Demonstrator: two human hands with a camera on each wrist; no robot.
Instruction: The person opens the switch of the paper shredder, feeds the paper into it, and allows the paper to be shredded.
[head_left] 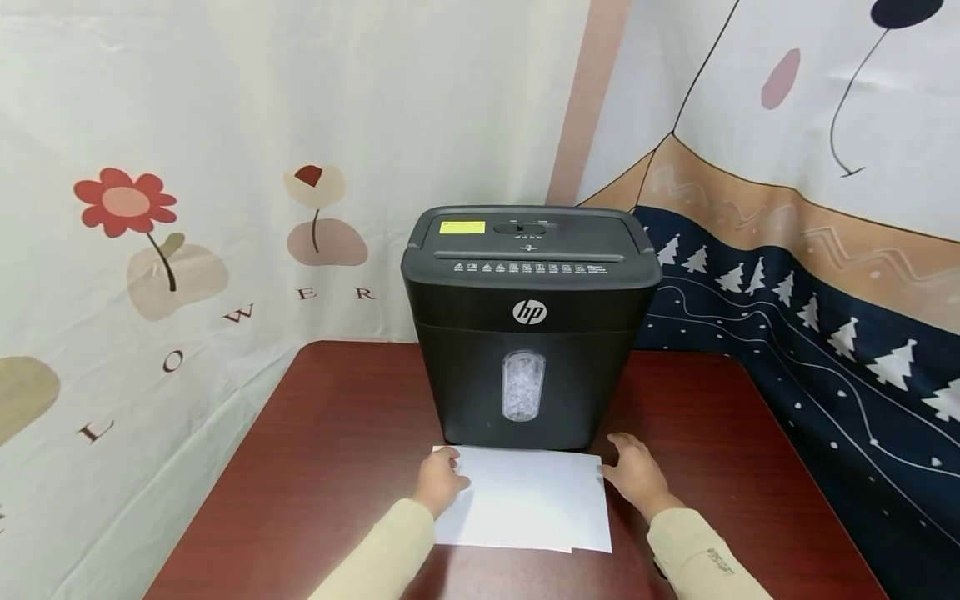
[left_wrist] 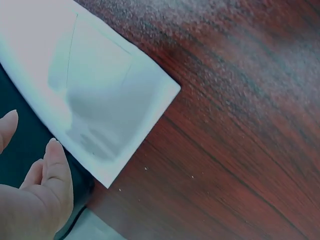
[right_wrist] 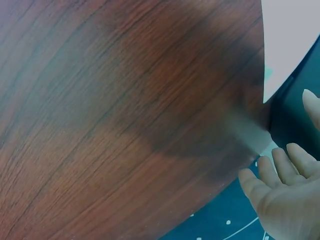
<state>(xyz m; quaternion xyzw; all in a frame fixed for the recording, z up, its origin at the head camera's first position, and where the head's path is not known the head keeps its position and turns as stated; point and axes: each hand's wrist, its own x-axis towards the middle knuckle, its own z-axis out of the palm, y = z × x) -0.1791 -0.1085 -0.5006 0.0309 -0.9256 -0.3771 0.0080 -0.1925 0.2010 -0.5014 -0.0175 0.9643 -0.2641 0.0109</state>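
White paper (head_left: pixel 522 500) lies flat on the table in front of a black HP paper shredder (head_left: pixel 480 367). A small step along its near edge shows more than one sheet. Over the paper's far left corner is my left hand (head_left: pixel 441 483), thumb and fingers apart. In the left wrist view, its fingertips overlap the edge of the white sheet (left_wrist: pixel 115 120). My right hand (head_left: pixel 637 477) stands at the paper's right edge, thumb towards the sheet. The right wrist view shows its fingers (right_wrist: pixel 280 170) loosely bent with nothing between them and the thumb.
The shredder's top has a long feed slot (head_left: pixel 528 257), a yellow label (head_left: pixel 462 227) and a switch. A front window (head_left: pixel 522 386) shows white shreds inside. Beneath everything is a reddish-brown wooden table (head_left: pixel 337 433). Printed fabric (head_left: pixel 450 100) hangs behind and beside it.
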